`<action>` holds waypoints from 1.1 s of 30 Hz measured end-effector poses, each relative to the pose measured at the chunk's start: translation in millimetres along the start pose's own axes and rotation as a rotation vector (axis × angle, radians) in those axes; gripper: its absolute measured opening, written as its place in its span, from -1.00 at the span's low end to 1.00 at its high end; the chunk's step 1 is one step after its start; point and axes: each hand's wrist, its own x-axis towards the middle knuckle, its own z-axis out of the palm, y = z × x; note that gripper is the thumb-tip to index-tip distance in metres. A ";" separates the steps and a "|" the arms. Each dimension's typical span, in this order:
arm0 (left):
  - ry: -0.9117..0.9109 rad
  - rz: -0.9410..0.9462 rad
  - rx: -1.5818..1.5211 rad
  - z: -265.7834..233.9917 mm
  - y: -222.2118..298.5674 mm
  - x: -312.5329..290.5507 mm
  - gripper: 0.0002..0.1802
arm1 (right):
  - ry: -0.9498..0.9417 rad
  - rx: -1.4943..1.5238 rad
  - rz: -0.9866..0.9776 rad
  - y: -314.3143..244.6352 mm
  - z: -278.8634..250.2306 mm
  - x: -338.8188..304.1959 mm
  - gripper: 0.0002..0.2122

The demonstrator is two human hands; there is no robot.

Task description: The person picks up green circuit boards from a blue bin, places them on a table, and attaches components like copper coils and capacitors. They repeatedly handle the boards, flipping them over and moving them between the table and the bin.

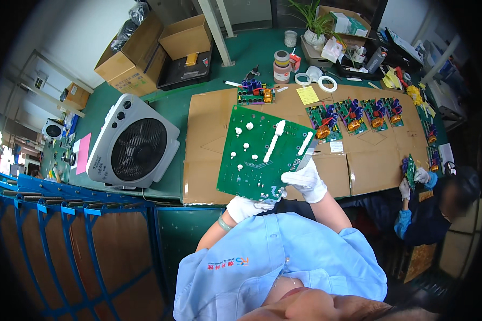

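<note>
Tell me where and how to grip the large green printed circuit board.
Probably best: pinch the printed circuit board by its bare lower-left corner, from the left. It is flat, the white blobs lie clear of that corner, and the left hand and right hand hold it farther right.

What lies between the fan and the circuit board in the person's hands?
In the head view, green tabletop and then brown cardboard lie between the fan and the circuit board.

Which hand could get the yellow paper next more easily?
Probably the right hand: it looks nearer the yellow paper. The left hand is farther back. Both hold the green board.
</note>
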 end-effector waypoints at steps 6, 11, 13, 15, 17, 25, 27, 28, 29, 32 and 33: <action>0.054 0.682 0.998 3.5 3.8 2.3 -0.50 | -0.020 0.221 -0.162 -13.5 11.8 22.1 -0.23; -0.268 0.942 0.627 28.4 44.5 -15.8 -0.51 | 0.185 0.032 -0.086 -6.0 -17.4 -1.0 -0.35; 0.156 1.280 0.827 -6.0 71.2 -44.7 -0.46 | 0.190 -0.014 -0.062 -0.5 -27.5 -15.5 -0.42; 0.565 1.468 1.059 19.6 80.5 -54.3 -0.19 | 0.238 -0.077 -0.018 4.0 -31.7 -30.0 -0.50; 0.716 1.711 1.368 54.5 61.2 -61.5 -0.12 | 0.248 -0.201 0.034 7.0 -25.1 -34.4 -0.57; 0.952 1.646 1.911 50.6 37.9 -96.4 -0.07 | 0.173 -0.456 0.075 8.2 9.6 -39.7 -0.76; 0.964 1.605 1.907 53.2 32.4 -103.0 -0.07 | 0.165 -0.438 0.059 10.0 7.6 -41.6 -0.79; 0.970 1.583 1.911 51.9 31.6 -105.4 -0.07 | 0.181 -0.470 0.056 11.2 4.6 -42.9 -0.80; 0.979 1.567 1.913 51.4 30.9 -108.6 -0.07 | 0.193 -0.503 0.050 11.5 1.6 -43.6 -0.80; 1.013 1.533 1.941 48.3 29.0 -117.0 -0.07 | 0.227 -0.505 0.017 13.1 -1.4 -41.6 -0.81; 1.020 1.534 1.950 47.7 28.1 -118.3 -0.07 | 0.236 -0.489 0.003 12.7 -2.1 -39.7 -0.81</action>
